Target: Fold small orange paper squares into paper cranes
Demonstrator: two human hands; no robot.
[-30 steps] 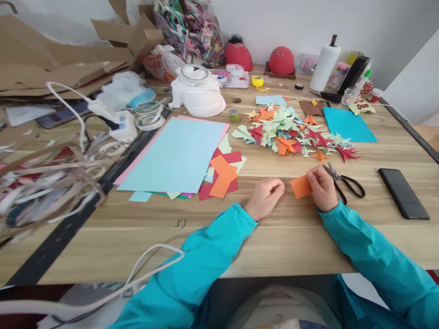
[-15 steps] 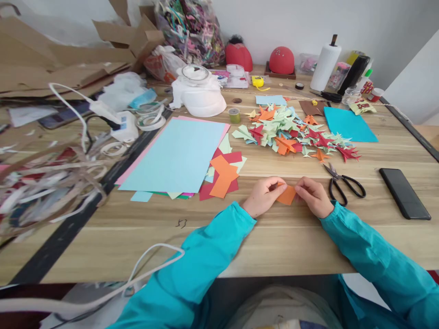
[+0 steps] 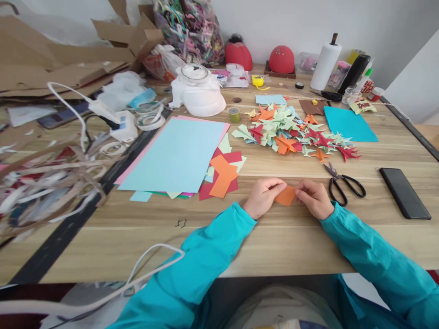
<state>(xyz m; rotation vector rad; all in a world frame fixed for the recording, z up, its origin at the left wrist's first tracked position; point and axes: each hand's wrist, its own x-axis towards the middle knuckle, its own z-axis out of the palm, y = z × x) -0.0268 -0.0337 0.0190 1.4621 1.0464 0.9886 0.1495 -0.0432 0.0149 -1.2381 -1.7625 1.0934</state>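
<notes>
Between my two hands is a small orange piece of paper [image 3: 284,196], held just over the table. My left hand [image 3: 263,196] pinches its left edge between thumb and fingers. On the right edge, the thumb and fingertips of my right hand [image 3: 313,197] are closed on the same paper. Beyond my hands lies a heap of small folded paper shapes [image 3: 288,125] in pale green, orange, red and blue. Orange paper strips [image 3: 224,176] rest on red and green ones to the left. Black-handled scissors [image 3: 343,183] lie partly open, just right of my right hand.
A stack of coloured sheets, pale blue on top [image 3: 174,155], lies to the left. At the right is a black phone [image 3: 404,193], with a turquoise sheet [image 3: 350,124] farther back. Tangled ribbons [image 3: 51,178] and a white cable [image 3: 151,274] are at the left.
The orange paper has turned and shifted slightly to the left between my fingers. My left thumb and fingers have drawn closer together. Everything else on the table stays put.
</notes>
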